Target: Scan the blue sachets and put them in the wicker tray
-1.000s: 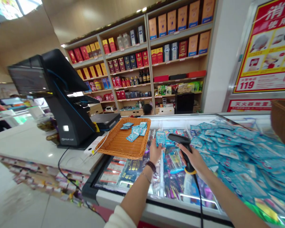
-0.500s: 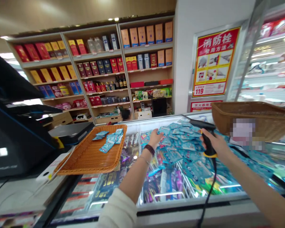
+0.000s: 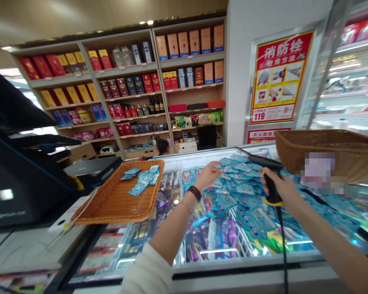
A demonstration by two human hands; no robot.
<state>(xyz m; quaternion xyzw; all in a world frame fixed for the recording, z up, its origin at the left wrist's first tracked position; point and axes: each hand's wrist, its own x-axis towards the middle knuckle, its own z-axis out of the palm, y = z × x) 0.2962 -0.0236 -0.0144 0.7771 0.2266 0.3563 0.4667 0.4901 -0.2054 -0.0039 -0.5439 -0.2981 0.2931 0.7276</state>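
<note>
My left hand (image 3: 209, 174) reaches out over the glass freezer lid, fingers touching the near edge of a heap of blue packets (image 3: 242, 183); whether it grips one I cannot tell. A beaded bracelet sits on that wrist. My right hand (image 3: 279, 185) grips a black barcode scanner (image 3: 268, 173) with a yellow ring, its head pointing left over the heap, its cable hanging down. A flat wicker tray (image 3: 116, 200) with several blue packets stands to the left.
A black till terminal (image 3: 21, 163) stands on the white counter at left. A deeper wicker basket (image 3: 325, 153) sits at the right on the freezer (image 3: 208, 249). Shelves of boxed goods (image 3: 125, 81) and a red poster (image 3: 277, 77) lie behind.
A second ago my left hand held a blue packet near the scanner. The view swung right, the packet left my hand, and the hand now reaches into the packet heap.
</note>
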